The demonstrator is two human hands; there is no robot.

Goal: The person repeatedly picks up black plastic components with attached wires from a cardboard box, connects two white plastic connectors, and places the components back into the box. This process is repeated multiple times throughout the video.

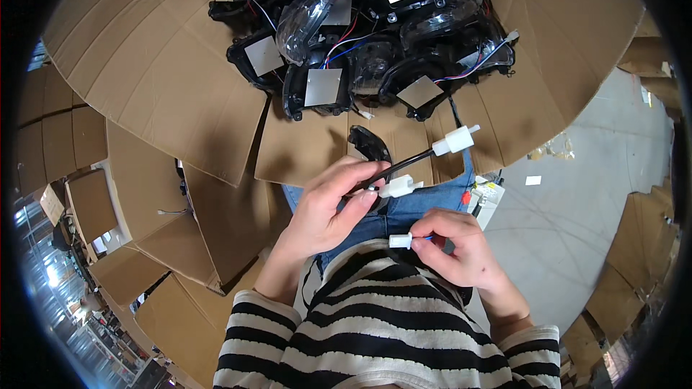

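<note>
A: Closest to the body, what grip?

B: Pinched between thumb and forefinger of the right hand point(458, 248): a small white plug point(400, 241), just in front of the striped shirt point(375, 317), with thin blue wire point(429, 238) at its rear.

A: Farther out?

B: Clasped between thumb and fingers of the left hand point(335, 205): a black cable point(411, 163), with a larger white plug point(454, 142) at its far end. Beside that thumb, a second white plug point(401, 186); cannot tell whether gripped. Behind the fingers, a curved black part point(370, 145), above the jeans point(416, 205).

A: Expected handling?

B: Judged light, hard and smooth at the plugs; springy in the cable; easily strained at the wire. Best taken by the plug sides, without tugging the wire.

A: Beyond?

B: Cardboard flaps point(303, 151), then piled black lamps point(296, 97) with clear covers point(299, 25), silver plates point(322, 87) and loose leads point(468, 70).
</note>
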